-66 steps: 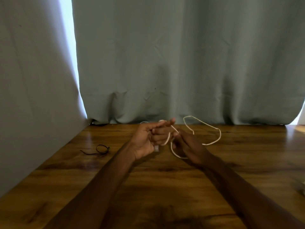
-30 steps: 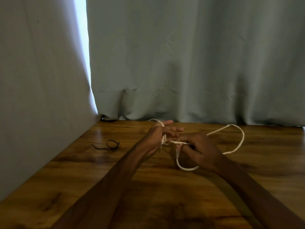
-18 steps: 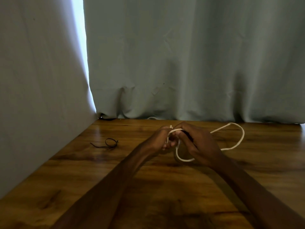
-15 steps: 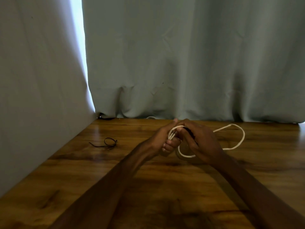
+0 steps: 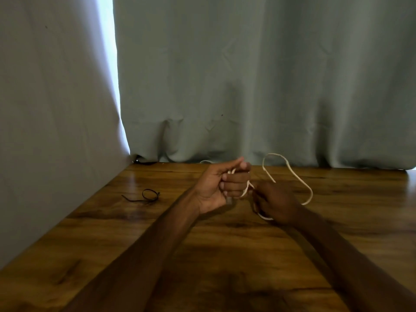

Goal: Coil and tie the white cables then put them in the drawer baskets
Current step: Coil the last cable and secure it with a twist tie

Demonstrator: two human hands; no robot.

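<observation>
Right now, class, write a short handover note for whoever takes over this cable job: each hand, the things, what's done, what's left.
Left hand: grips wraps of the white cable.
Right hand: pinches the cable just beside it; a loose loop trails right over the table.
Black tie: lies on the table, left of the hands, untouched.
Done: coil begun.
Left: finish winding, tie it, store it; no drawer baskets in view.

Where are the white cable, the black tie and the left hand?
white cable [image 5: 290, 170], head view, on its loose loop.
black tie [image 5: 147, 200], head view, on its looped end.
left hand [image 5: 213, 185], head view, on the palm side.
</observation>
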